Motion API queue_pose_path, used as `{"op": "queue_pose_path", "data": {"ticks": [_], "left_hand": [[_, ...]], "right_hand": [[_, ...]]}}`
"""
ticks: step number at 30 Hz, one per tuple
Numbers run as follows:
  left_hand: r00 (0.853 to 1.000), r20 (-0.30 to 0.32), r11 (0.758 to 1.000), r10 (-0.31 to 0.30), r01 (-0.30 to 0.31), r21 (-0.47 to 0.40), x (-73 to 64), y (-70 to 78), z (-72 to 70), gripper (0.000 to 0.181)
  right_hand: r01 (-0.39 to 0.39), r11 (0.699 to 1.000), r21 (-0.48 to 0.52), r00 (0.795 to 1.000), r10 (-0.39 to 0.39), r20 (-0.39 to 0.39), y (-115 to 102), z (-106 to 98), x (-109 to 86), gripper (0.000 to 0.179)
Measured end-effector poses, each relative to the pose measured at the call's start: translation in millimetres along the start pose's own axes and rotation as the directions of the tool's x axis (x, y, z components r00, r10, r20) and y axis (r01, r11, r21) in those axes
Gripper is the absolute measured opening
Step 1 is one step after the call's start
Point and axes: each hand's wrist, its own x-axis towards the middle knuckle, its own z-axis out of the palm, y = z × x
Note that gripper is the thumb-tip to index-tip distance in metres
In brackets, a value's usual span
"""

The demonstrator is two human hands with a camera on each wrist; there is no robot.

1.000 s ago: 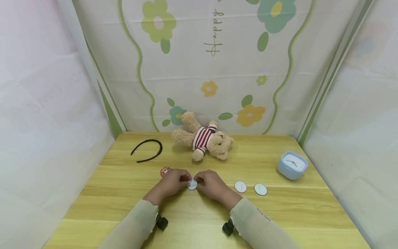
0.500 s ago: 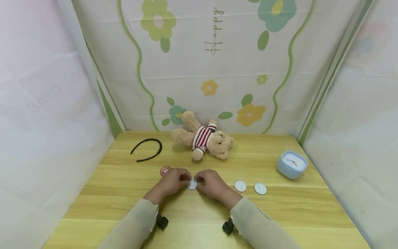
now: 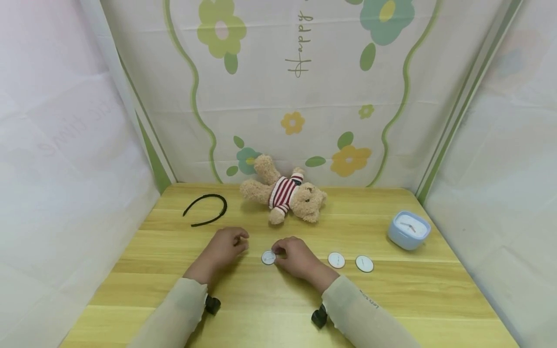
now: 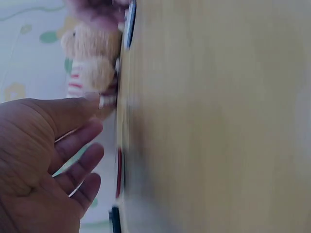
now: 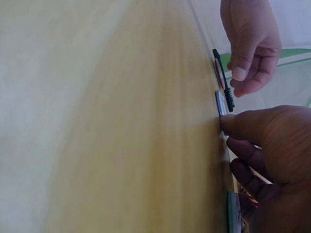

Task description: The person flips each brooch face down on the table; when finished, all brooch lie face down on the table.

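A round pin-back badge [image 3: 268, 257] lies pin side up on the table between the hands. My right hand [image 3: 297, 258] pinches its right edge with thumb and finger; the right wrist view shows the thumb against the badge [image 5: 220, 103]. My left hand [image 3: 223, 249] is apart from it, over the table to the left, fingers loosely bent and holding nothing. Under that hand lies a red-edged badge [image 4: 119, 172], hidden in the head view. Two more badges, white backs up, lie to the right: a nearer one [image 3: 336, 260] and a farther one [image 3: 364, 264].
A teddy bear [image 3: 300, 198] in a striped shirt lies on its side at the back of the wooden table [image 3: 270, 309]. A black headband [image 3: 224, 205] is at the back left. At the right stands a blue clock [image 3: 409, 231]. Fabric walls enclose three sides.
My left hand has let go of the middle badge and moved left, covering the red badge in the head view. My right hand stays at the middle badge.
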Motion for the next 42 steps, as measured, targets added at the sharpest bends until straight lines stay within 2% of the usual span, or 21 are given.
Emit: {"op": "queue_pose_path", "data": {"ticks": [6,14,23,33,35,38,42], "left_hand": [[0.999,-0.040,0.993,0.000,0.005,0.118,-2.1,-21.1,-17.1,0.016],[0.998,-0.014,0.993,-0.064,0.065,0.097,-7.5,-30.1,-23.1,0.021],[0.997,0.053,0.998,-0.055,0.054,0.031,-21.8,-23.7,-20.8,0.022],[0.994,0.108,0.999,0.004,-0.008,0.043,-35.4,-4.1,-13.9,0.013],[0.994,0.109,0.999,0.009,-0.013,0.037,-37.1,-2.2,-13.1,0.009],[0.995,0.095,0.999,-0.014,0.011,0.033,-39.0,-1.6,-12.2,0.009],[0.999,0.032,0.999,-0.024,0.023,0.045,-38.1,-3.7,-11.9,0.015]], "right_hand": [[-0.001,1.000,0.000,1.000,0.001,-0.001,3,1,1.1,0.022],[0.004,1.000,0.013,1.000,-0.004,0.001,5,3,2.1,0.021],[-0.006,1.000,0.015,1.000,0.005,0.003,4,4,1.6,0.022],[-0.015,1.000,0.004,1.000,0.015,0.002,4,1,0.8,0.023],[-0.016,1.000,0.011,1.000,0.016,0.005,3,1,0.5,0.023],[-0.017,1.000,0.019,1.000,0.017,0.006,1,1,-0.1,0.025],[-0.003,1.000,0.006,1.000,0.003,-0.012,-3,2,0.8,0.028]]}}
